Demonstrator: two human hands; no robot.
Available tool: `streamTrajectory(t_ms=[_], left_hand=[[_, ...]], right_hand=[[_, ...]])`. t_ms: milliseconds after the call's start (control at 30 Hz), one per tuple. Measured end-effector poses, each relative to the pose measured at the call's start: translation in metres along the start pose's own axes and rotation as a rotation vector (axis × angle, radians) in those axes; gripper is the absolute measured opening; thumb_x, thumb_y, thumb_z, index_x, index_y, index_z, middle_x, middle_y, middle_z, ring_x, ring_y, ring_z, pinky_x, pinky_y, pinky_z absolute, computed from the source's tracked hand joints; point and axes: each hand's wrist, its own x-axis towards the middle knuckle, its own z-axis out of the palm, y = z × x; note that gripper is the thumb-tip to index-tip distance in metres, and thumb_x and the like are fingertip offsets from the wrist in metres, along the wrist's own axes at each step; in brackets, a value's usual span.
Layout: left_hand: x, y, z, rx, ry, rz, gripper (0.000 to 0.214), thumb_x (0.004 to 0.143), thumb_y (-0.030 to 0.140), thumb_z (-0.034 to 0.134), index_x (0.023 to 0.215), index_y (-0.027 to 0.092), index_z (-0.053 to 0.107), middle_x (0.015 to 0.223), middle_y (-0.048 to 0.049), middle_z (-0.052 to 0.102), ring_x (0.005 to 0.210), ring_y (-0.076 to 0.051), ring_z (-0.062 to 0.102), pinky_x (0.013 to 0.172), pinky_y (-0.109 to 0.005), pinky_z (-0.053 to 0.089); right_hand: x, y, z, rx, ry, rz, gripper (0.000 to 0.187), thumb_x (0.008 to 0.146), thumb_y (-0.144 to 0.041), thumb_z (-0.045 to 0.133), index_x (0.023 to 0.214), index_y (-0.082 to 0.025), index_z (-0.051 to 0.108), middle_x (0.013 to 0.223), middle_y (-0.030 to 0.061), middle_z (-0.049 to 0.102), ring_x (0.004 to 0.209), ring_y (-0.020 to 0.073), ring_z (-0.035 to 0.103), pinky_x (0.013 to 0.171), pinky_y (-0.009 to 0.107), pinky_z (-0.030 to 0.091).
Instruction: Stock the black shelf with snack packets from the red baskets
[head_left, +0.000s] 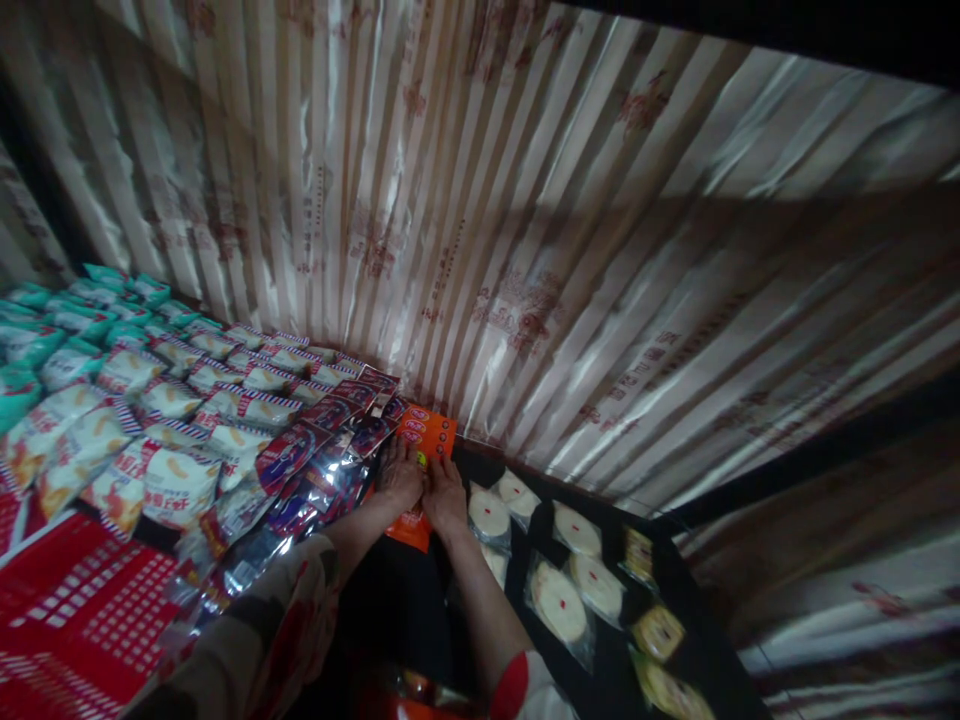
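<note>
In the head view, the likeliest trouble is that the orange packet (431, 428) slides or creases: if the left hand (402, 480) and the right hand (445, 492) press unevenly, its slick-looking surface could skid towards the back edge of the bench (480, 466) and bunch against the curtain (499, 290). A sideways push to the left could ride it over the dark foil packets (322, 450), which overlap one another and look ready to slip; a push to the right could nudge the clear-wrapped pale discs (489, 513). The left forearm passes close over the foil packets, so the sleeve (300, 600) might drag some towards the front edge. The orange packet lies at the bench's back edge, between the foil packets and the discs, directly under both hands. They rest side by side, palms down, fingers pointing to the back edge, spread on it rather than clamped around it; whether the thumbs touch is too dim to tell. Its far end shows beyond the fingertips, its near end below the wrists.
</note>
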Motion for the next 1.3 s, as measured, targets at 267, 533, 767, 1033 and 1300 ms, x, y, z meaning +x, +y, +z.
streamTrajectory(t_ms=[267, 533, 767, 1033, 1300], left_hand=[[-0.012, 0.01, -0.011, 0.013, 0.054, 0.075, 0.051, 0.086, 0.019, 0.037, 0.135, 0.004, 0.039, 0.146, -0.0174, 0.031, 0.139, -0.027, 0.016, 0.113, -0.042, 0.015], [-0.073, 0.033, -0.035, -0.135, 0.066, 0.154, 0.042, 0.082, 0.009, 0.041, 0.121, 0.007, 0.054, 0.134, -0.0153, 0.048, 0.129, -0.022, 0.038, 0.111, -0.033, 0.025], [-0.152, 0.039, -0.022, -0.311, 0.043, 0.184, 0.045, 0.08, 0.005, 0.037, 0.12, 0.016, 0.054, 0.124, -0.0065, 0.057, 0.117, -0.015, 0.048, 0.106, -0.03, 0.035], [-0.261, 0.031, 0.02, -0.379, -0.043, 0.164, 0.052, 0.078, 0.008, 0.032, 0.127, 0.012, 0.05, 0.127, -0.0091, 0.056, 0.119, -0.018, 0.048, 0.107, -0.034, 0.034], [-0.34, 0.022, 0.053, -0.252, -0.283, 0.227, 0.063, 0.077, 0.025, 0.048, 0.137, 0.01, 0.038, 0.147, -0.0154, 0.028, 0.137, -0.032, 0.019, 0.112, -0.049, 0.02]], right_hand=[[-0.012, 0.0, -0.008, 0.079, 0.092, -0.001, 0.044, 0.088, -0.022, 0.04, 0.129, -0.01, 0.051, 0.142, 0.0153, 0.04, 0.133, 0.0232, 0.033, 0.109, 0.033, 0.027], [-0.061, 0.001, -0.019, 0.23, 0.144, -0.093, 0.042, 0.085, -0.02, 0.039, 0.122, -0.01, 0.056, 0.129, 0.016, 0.053, 0.119, 0.0211, 0.049, 0.102, 0.033, 0.037], [-0.144, 0.006, -0.03, 0.282, 0.137, -0.17, 0.041, 0.084, -0.018, 0.036, 0.118, -0.01, 0.058, 0.121, 0.015, 0.059, 0.115, 0.0205, 0.052, 0.101, 0.035, 0.038], [-0.237, 0.02, -0.032, 0.293, -0.141, -0.164, 0.036, 0.086, -0.016, 0.035, 0.102, -0.02, 0.067, 0.103, 0.0059, 0.068, 0.096, 0.0152, 0.061, 0.09, 0.025, 0.044], [-0.263, 0.051, -0.016, -0.089, -0.348, -0.119, 0.047, 0.075, -0.017, 0.057, 0.122, -0.019, 0.057, 0.13, 0.0103, 0.054, 0.123, 0.0224, 0.046, 0.102, 0.031, 0.034]])
